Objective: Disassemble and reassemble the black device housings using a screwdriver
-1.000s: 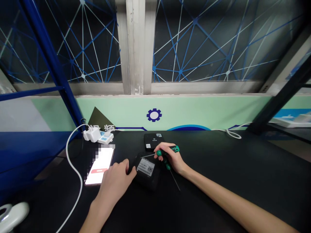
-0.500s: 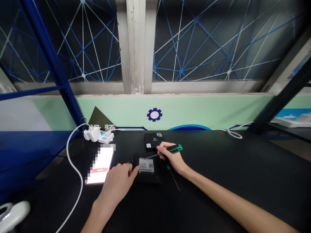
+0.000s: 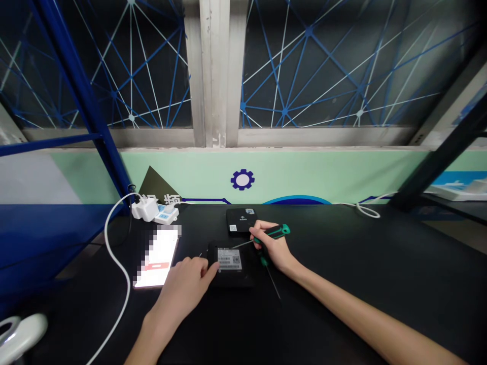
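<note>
Since a second ago, the black box is lying flat instead of tilted. Left hand is pressing its corner, fingers together; right hand is pinching a green screwdriver.

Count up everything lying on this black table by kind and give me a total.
Black boxes: 2
Screwdrivers: 2
Phone: 1
Power strip with plug: 1
White cable: 1
Total: 7

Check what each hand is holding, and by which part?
Right hand grips a green-handled screwdriver by its handle, tip on the black box. Left hand holds nothing; fingertips press the box's left edge.
</note>
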{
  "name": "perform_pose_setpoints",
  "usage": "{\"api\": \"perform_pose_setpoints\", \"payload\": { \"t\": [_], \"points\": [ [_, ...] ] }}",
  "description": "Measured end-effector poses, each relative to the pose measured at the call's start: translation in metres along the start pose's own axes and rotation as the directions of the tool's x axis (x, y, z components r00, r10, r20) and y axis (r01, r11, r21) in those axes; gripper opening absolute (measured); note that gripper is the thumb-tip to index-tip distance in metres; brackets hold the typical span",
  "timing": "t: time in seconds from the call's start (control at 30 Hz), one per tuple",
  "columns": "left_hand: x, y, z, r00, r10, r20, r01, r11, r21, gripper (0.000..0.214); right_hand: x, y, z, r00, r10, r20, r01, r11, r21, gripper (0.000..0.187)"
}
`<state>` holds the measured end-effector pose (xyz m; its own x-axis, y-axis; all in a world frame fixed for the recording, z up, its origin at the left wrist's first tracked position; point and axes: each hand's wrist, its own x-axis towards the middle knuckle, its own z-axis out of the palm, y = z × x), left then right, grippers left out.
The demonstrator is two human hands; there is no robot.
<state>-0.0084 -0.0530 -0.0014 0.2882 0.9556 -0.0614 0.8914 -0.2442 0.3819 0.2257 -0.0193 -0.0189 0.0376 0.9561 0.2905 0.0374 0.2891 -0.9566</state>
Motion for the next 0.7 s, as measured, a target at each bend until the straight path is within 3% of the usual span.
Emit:
{"api": "perform_pose_setpoints", "payload": {
  "t": [0.37,0.7],
  "points": [
    [0.001,-0.001,0.0,1.0,0.0,0.003,0.0,1.0,-0.004,0.051,-0.001,0.001,0.0,0.999,0.031,0.035,-0.035,0.994,0.104,0.041],
    [0.0,-0.002,0.001,1.0,0.01,0.005,-0.01,1.0,-0.025,0.052,0.0,-0.012,-0.003,0.997,-0.037,-0.063,0.035,0.999,-0.024,0.044]
  ]
}}
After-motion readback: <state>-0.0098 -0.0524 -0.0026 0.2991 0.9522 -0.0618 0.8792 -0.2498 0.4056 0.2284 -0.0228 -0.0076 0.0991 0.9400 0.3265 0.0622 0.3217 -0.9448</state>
